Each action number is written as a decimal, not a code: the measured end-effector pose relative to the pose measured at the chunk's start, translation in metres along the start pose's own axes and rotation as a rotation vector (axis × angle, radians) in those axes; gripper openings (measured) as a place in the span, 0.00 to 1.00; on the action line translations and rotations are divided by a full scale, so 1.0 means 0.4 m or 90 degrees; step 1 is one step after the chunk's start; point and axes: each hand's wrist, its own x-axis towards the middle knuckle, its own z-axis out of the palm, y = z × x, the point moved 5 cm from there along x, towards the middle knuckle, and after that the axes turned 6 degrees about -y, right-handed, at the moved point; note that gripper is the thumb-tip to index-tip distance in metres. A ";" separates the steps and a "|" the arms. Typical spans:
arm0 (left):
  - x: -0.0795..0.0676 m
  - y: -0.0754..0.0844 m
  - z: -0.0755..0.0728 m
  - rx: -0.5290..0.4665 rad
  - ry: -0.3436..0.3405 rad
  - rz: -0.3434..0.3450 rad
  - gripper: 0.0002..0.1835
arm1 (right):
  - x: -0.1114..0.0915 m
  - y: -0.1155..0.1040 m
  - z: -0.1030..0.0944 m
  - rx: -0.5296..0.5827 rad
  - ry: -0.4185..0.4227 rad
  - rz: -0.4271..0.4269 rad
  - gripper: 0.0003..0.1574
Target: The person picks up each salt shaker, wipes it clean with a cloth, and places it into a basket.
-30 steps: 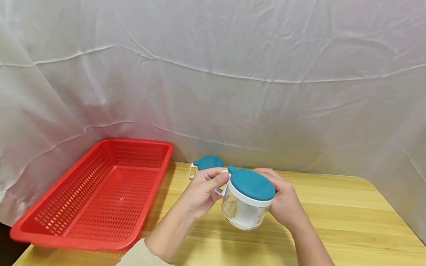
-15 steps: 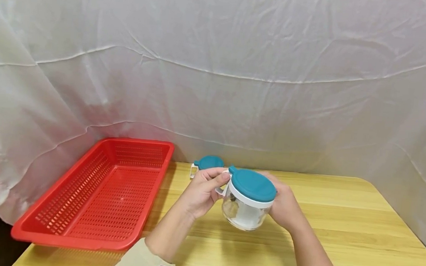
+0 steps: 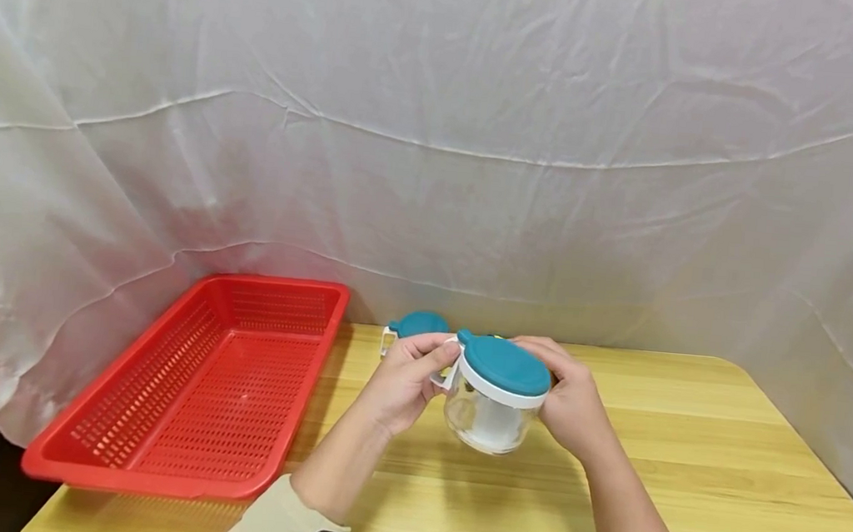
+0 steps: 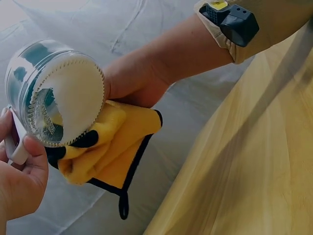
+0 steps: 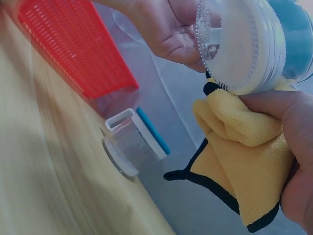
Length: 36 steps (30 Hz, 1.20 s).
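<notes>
A glass seasoning jar (image 3: 489, 425) with a teal lid and white collar is held up above the table, slightly tilted. My left hand (image 3: 405, 385) grips its white handle, thumb on top. On the jar's other side, my right hand (image 3: 574, 403) holds a yellow cleaning cloth (image 5: 244, 156) with black edging against the glass. The cloth hangs down in folds with a black loop at one corner, best seen in the left wrist view; from the head it is almost wholly hidden behind the jar. White contents show through the glass.
A second teal-lidded jar (image 5: 132, 147) stands on the table behind my left hand. To the left lies a red perforated basket (image 3: 295, 410), reaching over the table's left edge. The wooden table (image 3: 720, 456) backs onto a pale cloth curtain (image 3: 550, 226).
My right hand shifts around the far side of the jar with the cloth, its fingers drawing back and then showing again. The jar tips slightly; my left hand keeps its grip on the handle.
</notes>
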 end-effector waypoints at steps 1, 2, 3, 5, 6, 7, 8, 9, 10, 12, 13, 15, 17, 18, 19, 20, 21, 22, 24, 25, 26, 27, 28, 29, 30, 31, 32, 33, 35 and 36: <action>0.001 0.002 -0.002 0.000 0.009 0.000 0.17 | -0.001 0.000 0.001 -0.010 0.003 0.002 0.24; 0.001 0.004 -0.004 0.002 0.021 0.001 0.18 | -0.002 -0.001 0.002 -0.016 0.004 0.004 0.24; 0.002 0.005 -0.006 0.002 0.032 0.003 0.19 | -0.002 -0.002 0.002 -0.020 0.005 0.006 0.23; 0.003 0.009 -0.013 0.000 0.058 0.009 0.19 | -0.004 -0.003 0.005 -0.016 0.002 0.010 0.22; 0.003 0.011 -0.017 0.000 0.072 0.013 0.20 | -0.005 -0.003 0.005 -0.020 0.001 0.014 0.22; 0.004 0.014 -0.020 0.001 0.085 0.019 0.20 | -0.005 -0.004 0.005 -0.023 0.003 0.016 0.22; 0.005 0.016 -0.024 0.003 0.097 0.024 0.19 | -0.005 -0.004 0.005 -0.025 0.005 0.020 0.23; 0.005 0.019 -0.028 0.006 0.108 0.030 0.19 | -0.006 -0.005 0.004 -0.028 0.010 0.022 0.23; 0.006 0.021 -0.031 0.009 0.117 0.034 0.19 | -0.006 -0.005 0.002 -0.032 0.016 0.027 0.23; 0.006 0.024 -0.036 0.016 0.130 0.041 0.18 | -0.006 -0.006 -0.003 -0.045 0.029 0.031 0.23; 0.006 0.025 -0.038 0.017 0.137 0.044 0.18 | -0.006 -0.008 -0.005 -0.043 0.035 0.030 0.23; 0.007 0.027 -0.042 0.021 0.147 0.048 0.17 | -0.006 -0.014 -0.010 -0.038 0.046 0.025 0.22; 0.007 0.029 -0.047 0.020 0.157 0.052 0.16 | -0.005 -0.020 -0.016 -0.033 0.056 0.021 0.23; 0.007 0.029 -0.049 0.021 0.162 0.054 0.15 | -0.005 -0.023 -0.019 -0.028 0.060 0.018 0.23; 0.007 0.030 -0.051 0.021 0.168 0.056 0.15 | -0.005 -0.026 -0.023 -0.023 0.065 0.018 0.24; 0.008 0.031 -0.054 0.023 0.174 0.057 0.15 | -0.006 -0.028 -0.026 -0.020 0.070 0.018 0.25; 0.008 0.031 -0.057 0.023 0.181 0.058 0.15 | -0.006 -0.031 -0.029 -0.014 0.074 0.019 0.26; 0.008 0.032 -0.059 0.022 0.188 0.058 0.15 | -0.006 -0.033 -0.033 -0.010 0.078 0.020 0.27; 0.008 0.033 -0.065 0.023 0.200 0.061 0.15 | -0.007 -0.036 -0.036 -0.007 0.082 0.022 0.29; 0.007 0.034 -0.069 0.023 0.206 0.064 0.15 | -0.007 -0.037 -0.037 -0.007 0.084 0.024 0.29; 0.006 0.035 -0.072 0.022 0.212 0.069 0.15 | -0.007 -0.038 -0.037 -0.008 0.085 0.024 0.29; 0.006 0.037 -0.076 0.022 0.215 0.073 0.14 | -0.006 -0.040 -0.037 -0.006 0.084 0.024 0.28; 0.005 0.039 -0.079 0.022 0.220 0.078 0.14 | -0.006 -0.039 -0.036 -0.008 0.083 0.026 0.28; 0.004 0.041 -0.081 0.020 0.224 0.083 0.14 | -0.005 -0.040 -0.035 -0.009 0.081 0.027 0.28; 0.002 0.044 -0.084 0.020 0.229 0.087 0.14 | -0.004 -0.041 -0.033 -0.010 0.079 0.028 0.28; 0.001 0.046 -0.086 0.020 0.233 0.091 0.14 | -0.004 -0.041 -0.032 -0.008 0.076 0.030 0.28; 0.000 0.049 -0.088 0.018 0.239 0.095 0.14 | -0.004 -0.042 -0.030 -0.008 0.073 0.032 0.27; 0.000 0.051 -0.090 0.016 0.244 0.099 0.14 | -0.003 -0.043 -0.028 -0.007 0.071 0.033 0.27; -0.002 0.055 -0.094 0.009 0.254 0.108 0.14 | -0.003 -0.046 -0.026 -0.010 0.070 0.031 0.27; -0.002 0.057 -0.095 0.007 0.260 0.113 0.14 | -0.002 -0.048 -0.025 -0.011 0.069 0.028 0.27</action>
